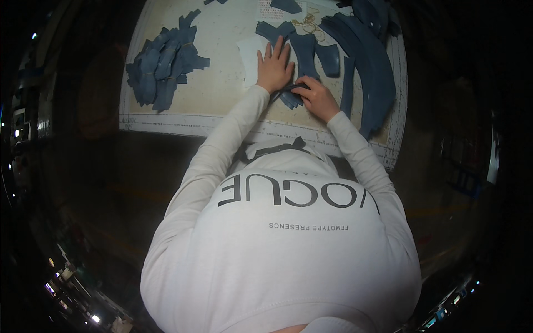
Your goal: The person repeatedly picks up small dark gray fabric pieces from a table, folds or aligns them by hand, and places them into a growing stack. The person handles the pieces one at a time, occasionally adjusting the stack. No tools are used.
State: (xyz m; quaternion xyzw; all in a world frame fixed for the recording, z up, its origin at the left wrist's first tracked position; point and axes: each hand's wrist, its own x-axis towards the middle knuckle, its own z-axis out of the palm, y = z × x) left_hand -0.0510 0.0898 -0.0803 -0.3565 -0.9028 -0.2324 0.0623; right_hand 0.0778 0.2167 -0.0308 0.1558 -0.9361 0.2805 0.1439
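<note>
My left hand [275, 67] lies flat with its fingers spread, the fingertips on a blue cut piece [275, 29] of leather or cloth. To its right, my right hand [316, 97] has its fingers closed on the edge of a dark blue cut piece [291, 100], close to my left wrist. How many layers it pinches I cannot make out. A longer blue piece [305, 55] stretches away just beyond my right hand. Partly under my left hand is a white sheet [249, 58].
Several banded bundles of blue pieces [166, 66] are heaped on the left of the table [222, 105]. Long curved blue strips [377, 77] run down its right side. A small blue piece [328, 60], loose yellowish bands [309, 23] and a printed sheet [267, 12] lie toward the far side.
</note>
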